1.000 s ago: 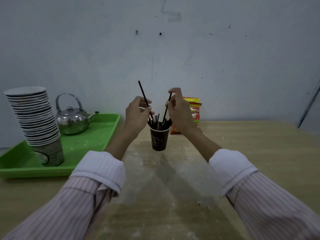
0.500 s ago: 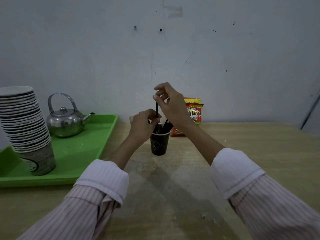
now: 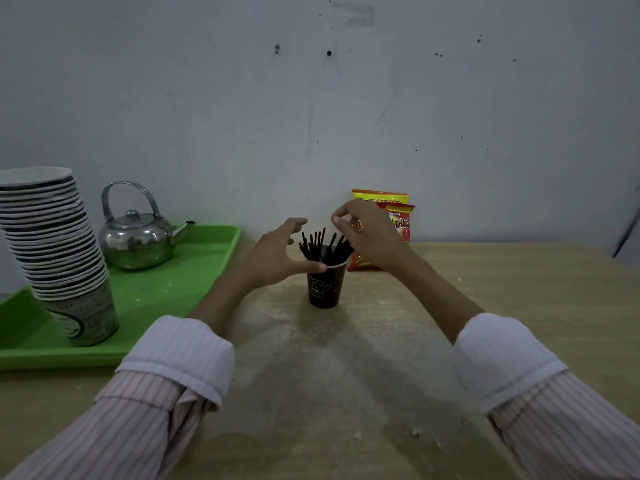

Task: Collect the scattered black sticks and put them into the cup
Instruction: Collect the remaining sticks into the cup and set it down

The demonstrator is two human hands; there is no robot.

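A dark paper cup [image 3: 325,289] stands upright on the wooden table [image 3: 485,299], with several black sticks [image 3: 320,245] standing in it and leaning above the rim. My left hand [image 3: 277,252] hovers just left of the cup with fingers spread, the thumb close to the rim, holding nothing. On the right of the sticks, slightly above the rim, my right hand [image 3: 367,233] has relaxed, loosely bent fingers and holds nothing. No stick lies on the table in view.
A green tray [image 3: 194,271] at the left carries a steel kettle [image 3: 138,237] and a tall leaning stack of paper cups [image 3: 59,251]. Snack packets [image 3: 394,216] lean on the wall behind the cup. Crumbs dot the table near its front.
Both hands held a stick over the cup earlier. The sticks now stand in the cup, and both hands have let go and drawn slightly apart.
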